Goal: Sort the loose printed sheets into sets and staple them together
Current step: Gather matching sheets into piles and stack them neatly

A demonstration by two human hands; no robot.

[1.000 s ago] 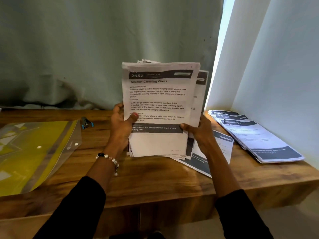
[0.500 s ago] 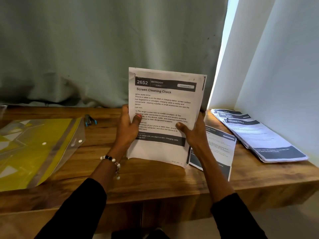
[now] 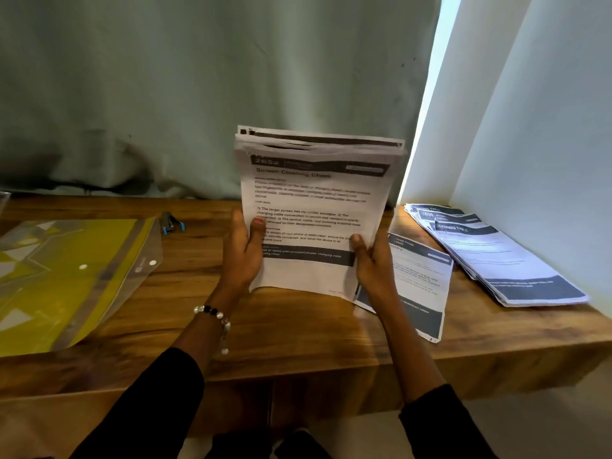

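Both hands hold a stack of printed sheets (image 3: 314,200) upright, its bottom edge resting on the wooden desk (image 3: 298,329). The front page reads "Screen Cleaning Check". My left hand (image 3: 243,256) grips the stack's left edge with the thumb on the front. My right hand (image 3: 372,260) grips the right edge the same way. The tops of the sheets are uneven and blurred. A small stapler (image 3: 170,222) with blue trim lies at the back of the desk, left of the stack.
A single printed sheet (image 3: 420,286) lies flat just right of my right hand. A fanned pile of printed sets (image 3: 496,256) rests by the right wall. A clear and yellow plastic folder (image 3: 66,276) covers the desk's left side. A curtain hangs behind.
The stack has come down from mid-air until its bottom edge meets the desk. The loosely fanned sheets have been squared into one block, both hands still gripping.
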